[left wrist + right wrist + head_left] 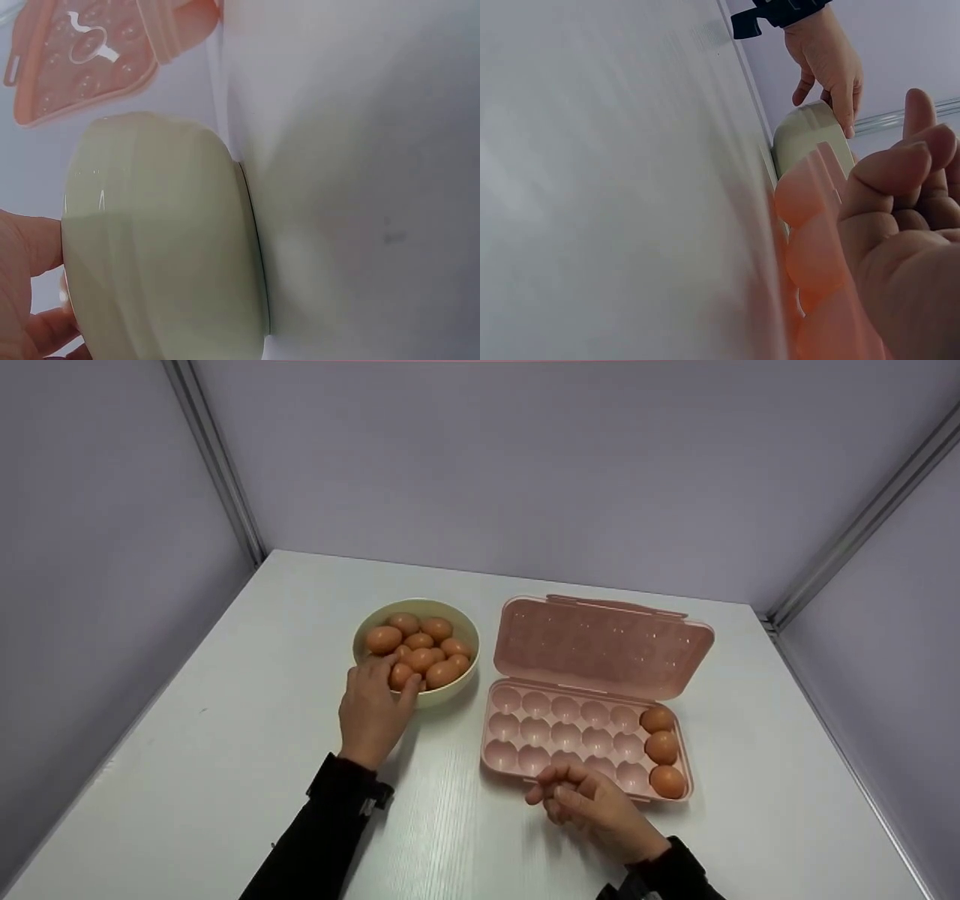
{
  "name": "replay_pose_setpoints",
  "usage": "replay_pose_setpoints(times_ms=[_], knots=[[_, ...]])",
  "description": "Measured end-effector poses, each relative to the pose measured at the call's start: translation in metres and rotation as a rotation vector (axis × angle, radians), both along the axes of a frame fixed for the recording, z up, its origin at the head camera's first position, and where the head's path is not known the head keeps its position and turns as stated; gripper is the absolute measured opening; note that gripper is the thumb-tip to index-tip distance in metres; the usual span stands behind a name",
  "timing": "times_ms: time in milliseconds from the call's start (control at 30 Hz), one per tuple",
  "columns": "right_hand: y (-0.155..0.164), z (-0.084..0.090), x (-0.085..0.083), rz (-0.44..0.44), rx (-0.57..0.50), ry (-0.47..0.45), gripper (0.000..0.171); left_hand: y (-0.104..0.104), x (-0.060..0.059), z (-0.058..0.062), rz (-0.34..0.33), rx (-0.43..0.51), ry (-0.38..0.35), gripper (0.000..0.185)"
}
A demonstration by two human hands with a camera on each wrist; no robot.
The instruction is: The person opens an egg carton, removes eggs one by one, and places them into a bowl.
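My left hand (373,709) reaches over the near rim of a pale yellow-green bowl (433,699), with fingers and thumb around a brown egg (402,676) at the near left. Several more brown eggs (422,660) are heaped inside. Thumb and fingertips show at the bowl's rim in the left wrist view, where the bowl wall (157,240) hides most of the contents. My right hand (592,806), loosely curled and holding nothing, hovers at the front edge of a pink egg carton (491,771). Three eggs (661,748) fill the carton's right-hand column; the cups left of them hold none.
The carton's pink lid (600,649) stands raised, leaning back behind the tray. Bowl and carton sit side by side on a white table (247,720). Grey-lilac panels (480,472) rise behind the table and on both sides.
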State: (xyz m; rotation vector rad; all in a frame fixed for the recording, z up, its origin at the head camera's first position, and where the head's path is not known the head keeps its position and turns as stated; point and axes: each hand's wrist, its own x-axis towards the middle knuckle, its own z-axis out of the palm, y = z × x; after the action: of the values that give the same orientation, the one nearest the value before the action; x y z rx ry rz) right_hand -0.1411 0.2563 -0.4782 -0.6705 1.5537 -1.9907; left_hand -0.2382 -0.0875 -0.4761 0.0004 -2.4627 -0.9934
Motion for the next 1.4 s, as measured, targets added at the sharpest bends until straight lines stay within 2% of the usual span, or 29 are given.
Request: replay_pose_setpoints(times_ms=[167, 267, 333, 400, 500, 600, 733, 800, 900, 1033, 1133, 1267, 1400], knots=[[0.0, 0.0, 0.001, 0.008, -0.025, 0.005, 0.028, 0.0, 0.003, 0.003, -0.008, 0.007, -0.001, 0.054], [0.001, 0.006, 0.002, -0.005, -0.003, 0.012, 0.027, 0.001, 0.006, 0.004, 0.0, -0.01, 0.019, 0.055], [0.004, 0.014, 0.004, -0.038, 0.037, 0.039, 0.027, 0.002, 0.009, 0.005, 0.01, -0.026, 0.069, 0.053], [0.009, 0.025, 0.005, -0.107, 0.115, 0.078, 0.024, 0.004, 0.012, 0.005, 0.023, -0.045, 0.147, 0.048], [0.019, 0.043, 0.008, -0.262, 0.265, 0.146, 0.024, 0.007, 0.017, 0.007, 0.012, -0.058, 0.289, 0.036], [0.034, 0.061, 0.009, -0.432, 0.405, 0.201, 0.025, 0.013, 0.023, 0.011, -0.085, -0.06, 0.41, 0.021], [0.058, 0.077, 0.007, -0.632, 0.495, 0.261, 0.027, 0.023, 0.034, 0.013, -0.29, -0.117, 0.513, 0.013], [0.07, 0.083, 0.005, -0.717, 0.508, 0.28, 0.029, 0.026, 0.038, 0.012, -0.365, -0.169, 0.548, 0.016], [0.088, 0.087, 0.003, -0.825, 0.568, 0.363, 0.028, 0.031, 0.042, 0.009, -0.448, -0.223, 0.586, 0.024], [0.103, 0.084, -0.006, -0.933, 0.779, 0.564, 0.024, 0.035, 0.044, 0.006, -0.518, -0.256, 0.592, 0.024], [0.107, 0.075, -0.013, -0.928, 0.988, 0.66, 0.026, 0.038, 0.046, 0.005, -0.549, -0.278, 0.583, 0.017], [0.108, 0.062, -0.017, -0.817, 1.24, 0.664, 0.032, 0.044, 0.048, 0.002, -0.574, -0.309, 0.589, 0.018], [0.106, 0.052, -0.016, -0.74, 1.336, 0.637, 0.031, 0.047, 0.05, 0.001, -0.576, -0.321, 0.585, 0.019]])
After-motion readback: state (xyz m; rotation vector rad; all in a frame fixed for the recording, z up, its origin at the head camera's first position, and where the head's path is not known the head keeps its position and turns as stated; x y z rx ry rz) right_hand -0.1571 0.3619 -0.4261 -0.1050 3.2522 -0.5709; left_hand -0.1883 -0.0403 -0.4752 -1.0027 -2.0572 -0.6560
